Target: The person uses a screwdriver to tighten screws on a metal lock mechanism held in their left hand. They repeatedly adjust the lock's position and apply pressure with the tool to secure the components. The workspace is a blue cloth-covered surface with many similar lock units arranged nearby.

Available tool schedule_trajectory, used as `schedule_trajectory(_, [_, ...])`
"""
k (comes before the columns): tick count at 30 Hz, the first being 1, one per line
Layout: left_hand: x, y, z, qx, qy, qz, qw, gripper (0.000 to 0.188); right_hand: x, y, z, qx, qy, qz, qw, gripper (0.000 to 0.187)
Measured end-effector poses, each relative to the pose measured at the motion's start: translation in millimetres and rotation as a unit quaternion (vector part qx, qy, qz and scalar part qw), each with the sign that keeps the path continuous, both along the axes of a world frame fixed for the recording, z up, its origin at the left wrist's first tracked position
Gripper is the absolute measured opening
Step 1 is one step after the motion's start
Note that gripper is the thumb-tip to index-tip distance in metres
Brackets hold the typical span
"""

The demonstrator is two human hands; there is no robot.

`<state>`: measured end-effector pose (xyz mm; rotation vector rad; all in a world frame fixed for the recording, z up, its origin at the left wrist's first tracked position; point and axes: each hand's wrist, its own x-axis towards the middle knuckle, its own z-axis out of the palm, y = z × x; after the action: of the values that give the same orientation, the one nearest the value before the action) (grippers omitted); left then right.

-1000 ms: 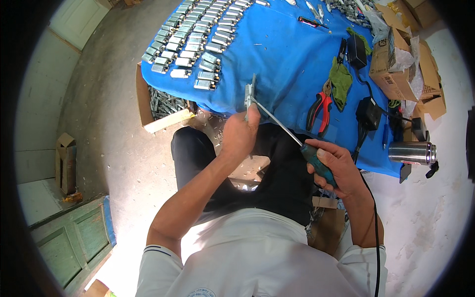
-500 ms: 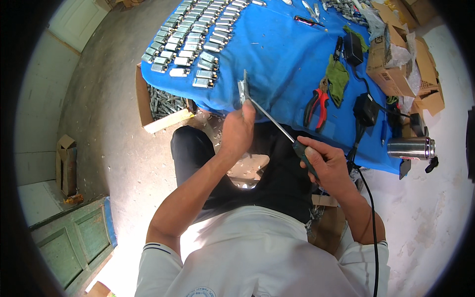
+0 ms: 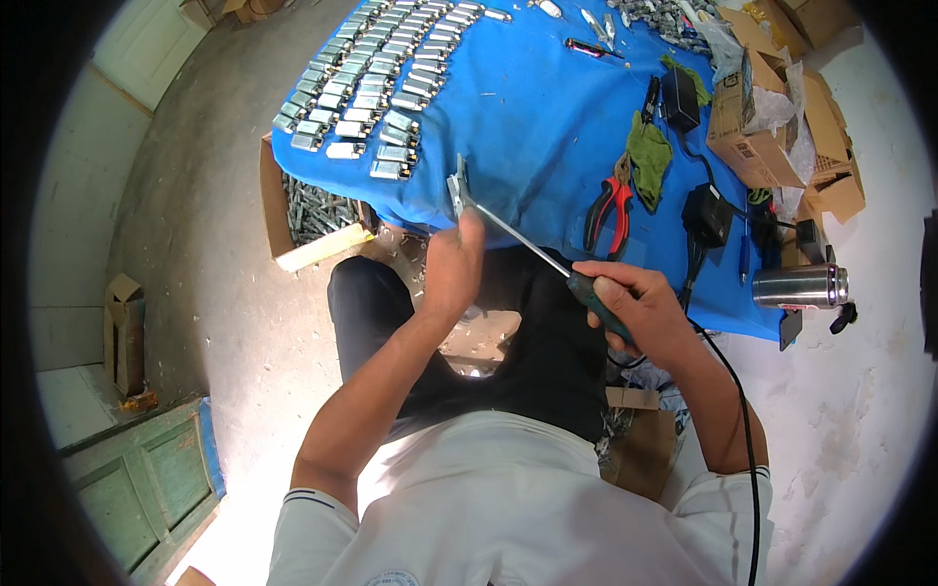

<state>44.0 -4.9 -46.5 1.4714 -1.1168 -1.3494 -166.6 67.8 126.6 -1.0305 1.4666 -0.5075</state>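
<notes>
My left hand (image 3: 452, 264) grips a small silver metal part (image 3: 456, 186) and holds it upright over the near edge of the blue-covered table (image 3: 528, 127). My right hand (image 3: 625, 298) is wrapped around the green handle of a long screwdriver (image 3: 523, 244). Its thin shaft runs up and left, and the tip meets the metal part just above my left fingers. Rows of several similar silver parts (image 3: 376, 83) lie on the blue cloth beyond my left hand.
Red-handled pliers (image 3: 608, 210), a green rag (image 3: 647, 151), a black power adapter (image 3: 705, 215) with cable, a steel flask (image 3: 799, 286) and torn cardboard boxes (image 3: 772, 117) crowd the right side. An open box of metal parts (image 3: 313, 215) stands on the floor at left.
Both hands have stayed together with the screwdriver tip on the part; my right hand has shifted slightly on the handle, and the view has drifted a little.
</notes>
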Motion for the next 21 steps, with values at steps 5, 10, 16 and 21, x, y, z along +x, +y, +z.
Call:
schedule_trajectory(5, [12, 10, 16, 0.008, -0.035, -0.037, 0.999, 0.063, -21, -8, -7, 0.092, -0.134, -0.023, 0.987, 0.044])
schedule_trajectory(10, [20, 1, 23, -0.009, -0.030, -0.068, 0.997, 0.062, -15, 0, -22, 0.110, -0.205, -0.078, 0.970, 0.045])
schedule_trajectory(16, [16, -6, 18, -0.017, -0.004, -0.058, 0.998, 0.061, -6, 14, -47, 0.081, -0.245, -0.095, 0.962, 0.045])
schedule_trajectory(21, [20, -6, 17, -0.003, -0.053, -0.077, 0.996, 0.062, -2, 8, -39, 0.033, -0.094, -0.037, 0.994, 0.043])
